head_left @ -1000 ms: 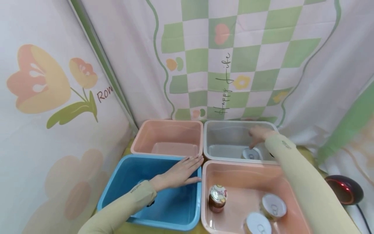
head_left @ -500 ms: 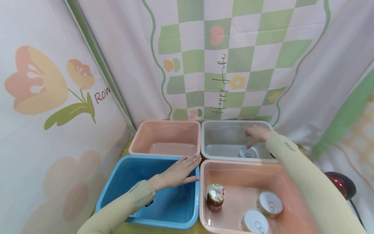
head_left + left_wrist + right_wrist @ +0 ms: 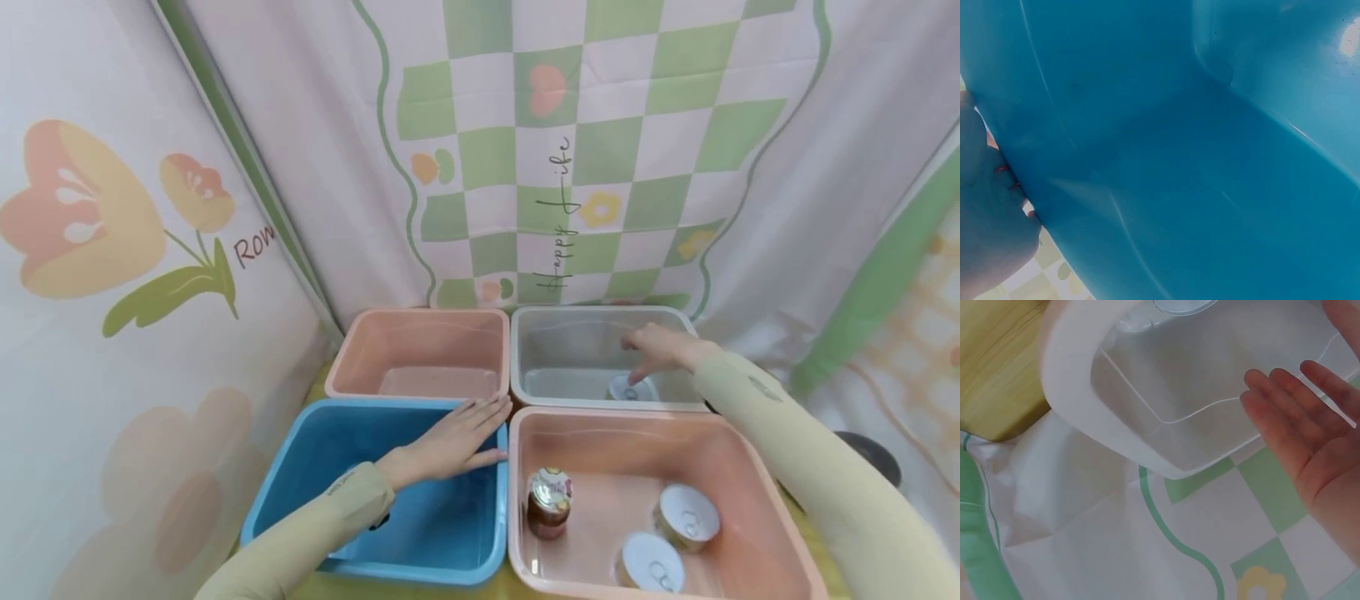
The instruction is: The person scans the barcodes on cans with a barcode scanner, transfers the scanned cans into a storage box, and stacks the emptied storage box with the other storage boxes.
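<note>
My left hand (image 3: pixel 453 442) lies with straight fingers across the right rim of the blue bin (image 3: pixel 498 533). In the left wrist view, part of that hand (image 3: pixel 997 200) shows at the bin's edge. My right hand (image 3: pixel 660 347) hovers inside the grey-white bin (image 3: pixel 555 383), fingers loosely bent and holding nothing. Just below its thumb stands a can with a white pull-ring lid (image 3: pixel 622 390); whether they touch, I cannot tell. The right wrist view has the palm (image 3: pixel 1329 456) bare, apart from the can's lid (image 3: pixel 1184 306) at the top edge.
The near pink bin (image 3: pixel 517 433) holds a small jar with a patterned lid (image 3: pixel 551 492) and two white-lidded cans, one nearer (image 3: pixel 651 562) and one farther (image 3: pixel 687 512). Another pink bin (image 3: pixel 420 315) stands back left. Behind hangs a checkered curtain (image 3: pixel 487 154).
The head view has shifted, so the scene sits slightly farther left. My right hand stays over the can in the grey-white bin, and my left hand keeps its place on the rim.
</note>
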`<state>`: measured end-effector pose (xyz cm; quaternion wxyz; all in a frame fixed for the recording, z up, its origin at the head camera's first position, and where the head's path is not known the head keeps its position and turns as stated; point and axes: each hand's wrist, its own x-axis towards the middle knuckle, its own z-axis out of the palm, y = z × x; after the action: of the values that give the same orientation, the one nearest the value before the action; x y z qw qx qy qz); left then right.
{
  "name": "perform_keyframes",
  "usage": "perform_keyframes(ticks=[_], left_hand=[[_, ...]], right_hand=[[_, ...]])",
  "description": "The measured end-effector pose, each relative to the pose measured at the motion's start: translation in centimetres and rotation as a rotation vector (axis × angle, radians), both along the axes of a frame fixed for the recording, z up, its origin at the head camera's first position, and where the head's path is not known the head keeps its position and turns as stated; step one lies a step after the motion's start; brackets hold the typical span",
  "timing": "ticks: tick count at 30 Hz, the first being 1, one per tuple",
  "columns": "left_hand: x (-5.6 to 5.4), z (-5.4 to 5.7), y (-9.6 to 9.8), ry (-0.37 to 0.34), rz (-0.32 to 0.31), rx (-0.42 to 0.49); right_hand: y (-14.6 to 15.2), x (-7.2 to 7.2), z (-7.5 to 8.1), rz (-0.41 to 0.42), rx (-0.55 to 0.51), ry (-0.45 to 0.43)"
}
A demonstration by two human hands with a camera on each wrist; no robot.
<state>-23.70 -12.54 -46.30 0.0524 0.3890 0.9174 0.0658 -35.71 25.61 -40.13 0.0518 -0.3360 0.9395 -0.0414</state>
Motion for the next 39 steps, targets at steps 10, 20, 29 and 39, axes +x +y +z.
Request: perform_keyframes(ticks=[10, 20, 29, 39], left_hand=[[0.1, -0.1, 0.0, -0.007, -0.004, 0.012], [-0.2, 0.0, -0.1, 0.012, 0.001, 0.01], [0.1, 0.3, 0.1, -0.016, 0.013, 0.007], [0.2, 0.3, 0.2, -0.014, 0.011, -0.003]], right_hand=[[-0.5, 1.8, 0.4, 0.012, 0.055, 0.018], [-0.6, 3.4, 1.1, 0.054, 0.018, 0.08], [0.0, 5.1, 1.3, 0.072, -0.019, 0.168], [0.0, 7.9, 1.8, 0.032, -0.048, 0.133]])
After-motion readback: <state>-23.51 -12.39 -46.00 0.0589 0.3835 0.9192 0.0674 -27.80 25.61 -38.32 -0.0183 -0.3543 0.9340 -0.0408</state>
